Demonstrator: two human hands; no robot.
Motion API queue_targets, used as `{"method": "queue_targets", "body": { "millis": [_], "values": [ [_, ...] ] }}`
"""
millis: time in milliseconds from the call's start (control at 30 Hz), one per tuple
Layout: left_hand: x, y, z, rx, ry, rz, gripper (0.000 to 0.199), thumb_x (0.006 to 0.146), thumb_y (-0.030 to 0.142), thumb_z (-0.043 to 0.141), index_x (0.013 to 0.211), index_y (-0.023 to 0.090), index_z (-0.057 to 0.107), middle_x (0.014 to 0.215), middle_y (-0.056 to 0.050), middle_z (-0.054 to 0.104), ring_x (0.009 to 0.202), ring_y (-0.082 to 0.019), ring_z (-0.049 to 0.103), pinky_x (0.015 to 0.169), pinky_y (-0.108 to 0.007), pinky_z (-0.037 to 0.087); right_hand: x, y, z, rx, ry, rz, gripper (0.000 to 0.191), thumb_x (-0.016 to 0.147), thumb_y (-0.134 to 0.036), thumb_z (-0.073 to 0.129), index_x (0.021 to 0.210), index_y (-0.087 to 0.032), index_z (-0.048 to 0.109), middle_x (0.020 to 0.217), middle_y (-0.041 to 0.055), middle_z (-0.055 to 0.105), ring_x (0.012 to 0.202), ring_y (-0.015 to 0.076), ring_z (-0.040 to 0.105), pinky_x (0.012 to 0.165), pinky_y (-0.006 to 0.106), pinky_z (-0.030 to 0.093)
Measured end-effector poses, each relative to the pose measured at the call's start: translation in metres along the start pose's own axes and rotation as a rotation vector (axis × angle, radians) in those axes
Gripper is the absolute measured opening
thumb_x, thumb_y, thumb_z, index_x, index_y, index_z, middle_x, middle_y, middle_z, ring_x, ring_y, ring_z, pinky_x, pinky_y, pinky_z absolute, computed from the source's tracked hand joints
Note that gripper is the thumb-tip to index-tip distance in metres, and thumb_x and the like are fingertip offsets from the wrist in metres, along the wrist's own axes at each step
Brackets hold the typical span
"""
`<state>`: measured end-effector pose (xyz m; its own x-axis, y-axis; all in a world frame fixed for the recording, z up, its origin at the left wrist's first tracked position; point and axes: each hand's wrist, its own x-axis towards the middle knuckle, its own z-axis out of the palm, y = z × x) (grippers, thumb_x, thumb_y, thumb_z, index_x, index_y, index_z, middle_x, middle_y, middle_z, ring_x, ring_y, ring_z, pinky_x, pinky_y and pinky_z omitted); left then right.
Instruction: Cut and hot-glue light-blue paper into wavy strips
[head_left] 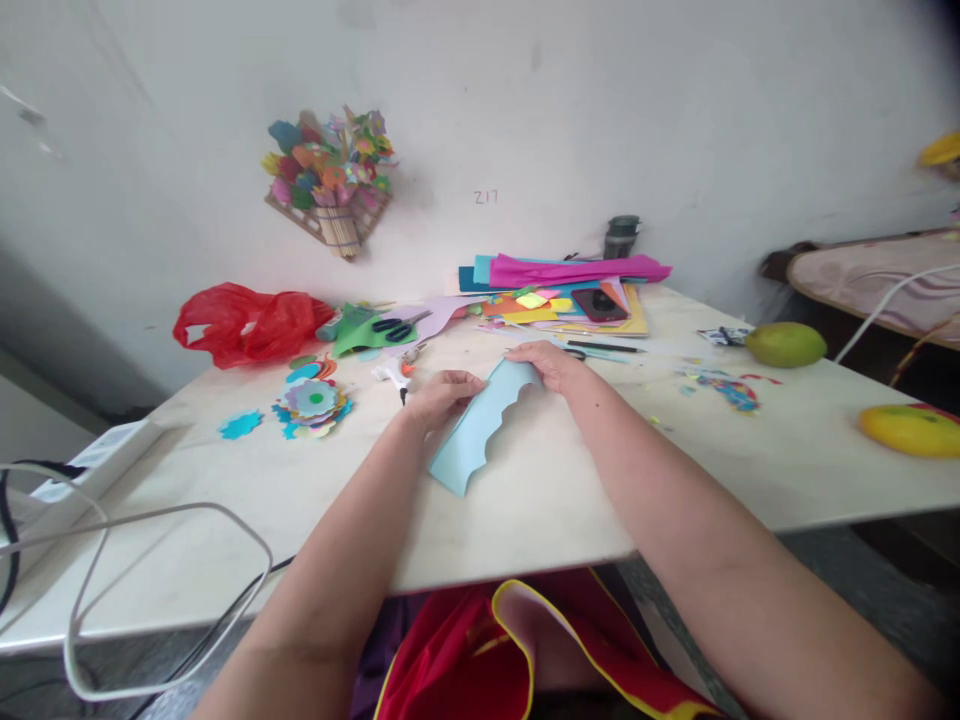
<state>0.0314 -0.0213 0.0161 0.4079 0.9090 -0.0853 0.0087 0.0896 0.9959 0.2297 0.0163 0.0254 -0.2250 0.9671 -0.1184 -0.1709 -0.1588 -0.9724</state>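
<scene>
A light blue strip of craft paper (480, 428) with one scalloped edge is held slantwise above the table between my hands. My left hand (448, 393) pinches its straight side near the middle. At the far end, my right hand (546, 364) has its fingers closed on the strip's top corner. Just left of my left hand lies a white glue gun (396, 373). Beyond it, dark-handled scissors (400, 325) rest on green paper (355, 331). A pile of flower-shaped paper cutouts (313, 401) sits farther left.
Coloured sheets (577, 270) and a phone (599, 305) lie at the back. A red plastic bag (247, 325) stands back left. White cables (172, 515) and a power strip (97, 465) occupy the left edge. Paper scraps (731, 390), a green mango (785, 344) and a yellow one (909, 430) are right.
</scene>
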Motion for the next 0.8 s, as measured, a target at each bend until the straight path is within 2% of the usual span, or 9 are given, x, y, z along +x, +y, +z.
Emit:
{"method": "queue_targets", "body": {
  "millis": [100, 200, 400, 467, 567, 667, 800],
  "values": [
    [-0.004, 0.008, 0.0, 0.154, 0.029, -0.076, 0.031, 0.052, 0.035, 0.077, 0.066, 0.012, 0.062, 0.049, 0.004, 0.048, 0.044, -0.005, 0.04, 0.042, -0.02, 0.025, -0.002, -0.003, -0.003, -0.02, 0.025, 0.02, 0.012, 0.063, -0.008, 0.064, 0.058, -0.014, 0.055, 0.046, -0.0019, 0.056, 0.044, 0.0107, 0.052, 0.046, 0.022, 0.042],
    [-0.006, 0.013, -0.002, 0.305, 0.063, -0.097, 0.032, 0.053, 0.038, 0.076, 0.067, 0.013, 0.063, 0.046, 0.005, 0.046, 0.041, -0.004, 0.036, 0.041, -0.021, 0.023, -0.004, -0.005, -0.006, -0.062, 0.011, 0.044, 0.014, 0.061, -0.007, 0.064, 0.056, -0.014, 0.053, 0.045, -0.0016, 0.056, 0.044, 0.0113, 0.053, 0.046, 0.023, 0.042],
    [-0.001, 0.012, -0.005, 0.486, 0.061, -0.053, 0.031, 0.055, 0.039, 0.073, 0.073, 0.014, 0.068, 0.047, 0.004, 0.051, 0.039, -0.004, 0.033, 0.039, -0.02, 0.02, -0.004, -0.003, -0.012, -0.316, -0.092, 0.058, 0.018, 0.057, -0.022, 0.075, 0.066, -0.012, 0.063, 0.051, -0.0002, 0.06, 0.045, 0.0102, 0.052, 0.044, 0.021, 0.039],
    [0.002, 0.011, -0.005, 0.526, 0.066, -0.021, 0.027, 0.056, 0.037, 0.073, 0.07, 0.015, 0.07, 0.045, 0.004, 0.05, 0.039, -0.005, 0.033, 0.038, -0.02, 0.021, -0.003, -0.001, -0.014, -0.431, -0.127, 0.021, 0.019, 0.055, -0.023, 0.076, 0.069, -0.012, 0.067, 0.053, 0.0003, 0.062, 0.048, 0.0104, 0.053, 0.046, 0.021, 0.04],
    [0.01, 0.011, -0.007, 0.572, 0.083, 0.054, 0.019, 0.055, 0.032, 0.072, 0.064, 0.016, 0.07, 0.048, 0.002, 0.056, 0.043, -0.007, 0.041, 0.041, -0.02, 0.028, 0.0, 0.001, -0.016, -0.623, -0.126, -0.087, 0.015, 0.055, -0.022, 0.074, 0.066, -0.012, 0.07, 0.053, -0.0001, 0.061, 0.049, 0.0101, 0.052, 0.048, 0.021, 0.039],
    [0.02, 0.012, -0.01, 0.67, 0.107, 0.112, 0.011, 0.054, 0.027, 0.072, 0.059, 0.017, 0.07, 0.053, 0.0, 0.061, 0.049, -0.01, 0.047, 0.046, -0.02, 0.033, 0.004, 0.003, -0.019, -0.758, -0.105, -0.153, 0.013, 0.059, -0.022, 0.071, 0.068, -0.014, 0.071, 0.052, -0.001, 0.061, 0.05, 0.01, 0.051, 0.048, 0.02, 0.038],
    [0.033, 0.008, -0.012, 0.815, 0.145, 0.181, 0.006, 0.053, 0.024, 0.07, 0.058, 0.019, 0.07, 0.053, 0.001, 0.062, 0.052, -0.012, 0.05, 0.047, -0.02, 0.034, 0.008, 0.003, -0.019, -0.954, -0.115, -0.263, 0.015, 0.064, -0.024, 0.066, 0.074, -0.015, 0.073, 0.06, -0.0001, 0.065, 0.06, 0.012, 0.056, 0.056, 0.02, 0.04]
  ]
}}
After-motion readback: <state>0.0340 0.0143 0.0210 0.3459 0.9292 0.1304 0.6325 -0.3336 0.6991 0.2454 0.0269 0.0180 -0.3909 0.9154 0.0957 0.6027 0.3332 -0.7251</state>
